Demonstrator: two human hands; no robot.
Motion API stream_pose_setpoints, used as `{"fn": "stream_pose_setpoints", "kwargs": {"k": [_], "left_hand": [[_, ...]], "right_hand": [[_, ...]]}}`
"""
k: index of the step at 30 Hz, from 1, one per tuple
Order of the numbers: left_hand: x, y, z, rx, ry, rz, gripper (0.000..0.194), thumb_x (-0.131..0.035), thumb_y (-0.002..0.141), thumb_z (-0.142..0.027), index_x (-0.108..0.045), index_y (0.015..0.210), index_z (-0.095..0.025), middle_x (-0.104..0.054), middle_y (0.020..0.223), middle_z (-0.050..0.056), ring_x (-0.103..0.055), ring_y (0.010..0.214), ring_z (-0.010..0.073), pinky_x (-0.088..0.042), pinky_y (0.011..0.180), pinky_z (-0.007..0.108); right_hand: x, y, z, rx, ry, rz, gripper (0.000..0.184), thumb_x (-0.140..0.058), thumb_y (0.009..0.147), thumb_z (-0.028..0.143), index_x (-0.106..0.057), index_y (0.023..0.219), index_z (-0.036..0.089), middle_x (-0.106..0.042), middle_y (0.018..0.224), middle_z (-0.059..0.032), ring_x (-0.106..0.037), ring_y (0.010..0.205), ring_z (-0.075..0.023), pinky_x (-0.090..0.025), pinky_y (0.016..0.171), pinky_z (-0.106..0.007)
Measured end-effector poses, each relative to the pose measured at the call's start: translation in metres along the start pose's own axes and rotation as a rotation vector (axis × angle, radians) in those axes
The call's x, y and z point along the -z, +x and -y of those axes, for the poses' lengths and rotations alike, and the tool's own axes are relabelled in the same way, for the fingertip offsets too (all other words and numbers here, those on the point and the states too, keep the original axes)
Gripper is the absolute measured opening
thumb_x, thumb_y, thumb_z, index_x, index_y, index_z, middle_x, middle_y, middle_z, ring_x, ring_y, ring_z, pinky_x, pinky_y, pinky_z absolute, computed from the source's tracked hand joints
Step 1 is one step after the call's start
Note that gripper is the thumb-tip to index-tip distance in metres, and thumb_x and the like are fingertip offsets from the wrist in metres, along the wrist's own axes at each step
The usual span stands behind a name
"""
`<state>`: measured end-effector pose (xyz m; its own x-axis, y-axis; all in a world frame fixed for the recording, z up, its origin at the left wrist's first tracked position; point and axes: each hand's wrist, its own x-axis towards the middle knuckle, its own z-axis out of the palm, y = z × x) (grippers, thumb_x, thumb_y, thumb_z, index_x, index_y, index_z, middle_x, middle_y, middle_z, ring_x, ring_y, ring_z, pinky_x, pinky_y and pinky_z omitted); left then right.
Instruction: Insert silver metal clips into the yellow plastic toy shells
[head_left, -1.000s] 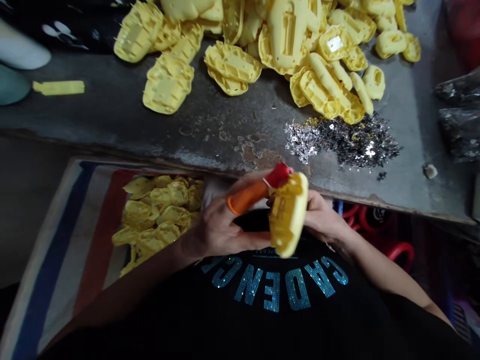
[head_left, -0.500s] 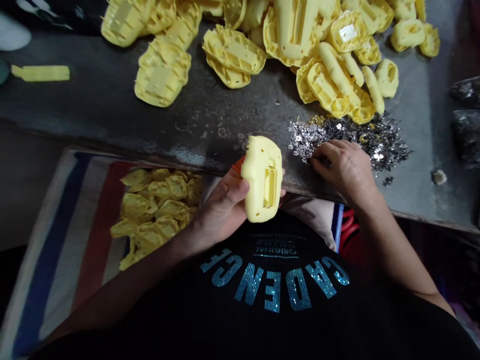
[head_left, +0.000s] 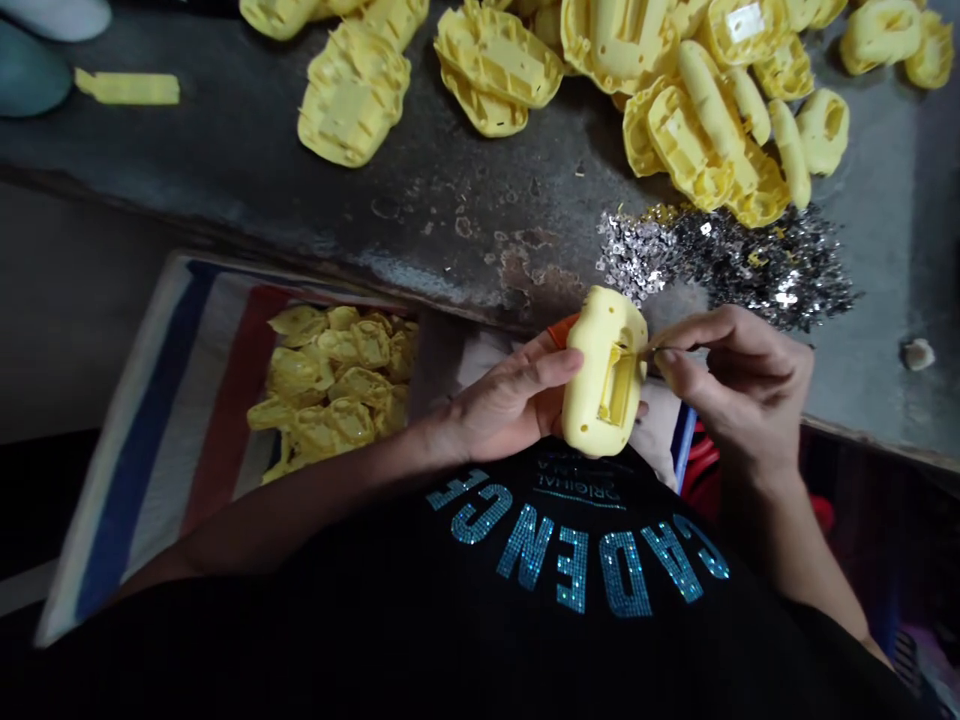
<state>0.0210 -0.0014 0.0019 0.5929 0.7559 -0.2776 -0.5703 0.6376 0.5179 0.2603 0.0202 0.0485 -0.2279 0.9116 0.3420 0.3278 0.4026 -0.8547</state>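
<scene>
My left hand (head_left: 525, 395) grips a yellow plastic shell (head_left: 589, 390) by its left side, thumb on top. The shell is held tilted above my lap, with an oblong battery-like slot facing up. Orange material (head_left: 562, 330) shows at a left fingertip. At the shell's right edge my right hand (head_left: 739, 370) pinches a small metal piece, mostly hidden between thumb and forefinger. Just beyond that hand, a heap of small shiny metal pieces (head_left: 765, 265) lies on the dark table (head_left: 300, 215).
Yellow shells and other moulded parts (head_left: 697, 110) are piled along the back of the table. More yellow parts (head_left: 349, 385) fill a striped sack (head_left: 161, 420) below the table edge at left. A yellow strip (head_left: 127, 88) lies far left, a whitish lump (head_left: 918, 353) at right.
My right hand has left the metal heap and come to the shell with a small piece pinched in its fingers. In view, the shell and left hand have shifted right.
</scene>
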Motion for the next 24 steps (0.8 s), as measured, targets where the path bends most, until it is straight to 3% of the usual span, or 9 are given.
{"fn": "stream_pose_setpoints", "kwargs": {"k": [3,10,17,24], "left_hand": [[-0.006,-0.002,0.001,-0.001,0.003,-0.012,0.088,-0.1,0.089,-0.061,-0.066,0.164,-0.029,-0.085,0.146,0.016,-0.088,0.126,0.0374,-0.074,0.098,0.046],[-0.01,-0.006,-0.002,0.065,0.052,0.132,0.092,-0.087,0.096,-0.078,-0.061,0.17,-0.03,-0.083,0.149,0.019,-0.09,0.115,0.0393,-0.069,0.063,0.031],[-0.007,-0.008,-0.002,0.083,0.024,0.129,0.079,-0.083,0.102,-0.076,-0.069,0.16,-0.023,-0.083,0.144,0.016,-0.088,0.114,0.0352,-0.072,0.07,0.032],[-0.009,-0.008,-0.003,0.074,0.016,0.137,0.075,-0.08,0.105,-0.075,-0.07,0.161,-0.026,-0.085,0.14,0.014,-0.089,0.112,0.0359,-0.072,0.068,0.032]], "right_hand": [[-0.004,-0.003,0.003,0.059,-0.077,0.002,0.01,-0.083,0.104,0.03,-0.08,0.094,0.029,-0.083,0.097,-0.004,-0.079,0.094,-0.0267,-0.067,0.088,-0.048],[0.009,-0.003,0.006,0.094,-0.098,0.053,0.011,-0.083,0.103,0.024,-0.08,0.095,0.029,-0.079,0.093,-0.0014,-0.075,0.093,-0.0244,-0.062,0.088,-0.045],[0.018,0.011,0.017,0.112,-0.08,0.179,0.008,-0.087,0.1,0.026,-0.081,0.097,0.03,-0.079,0.099,-0.0013,-0.076,0.1,-0.0265,-0.059,0.097,-0.048],[0.022,0.013,0.019,0.107,-0.066,0.244,0.01,-0.087,0.099,0.022,-0.08,0.098,0.029,-0.076,0.1,-0.0004,-0.073,0.1,-0.024,-0.057,0.093,-0.044]]}}
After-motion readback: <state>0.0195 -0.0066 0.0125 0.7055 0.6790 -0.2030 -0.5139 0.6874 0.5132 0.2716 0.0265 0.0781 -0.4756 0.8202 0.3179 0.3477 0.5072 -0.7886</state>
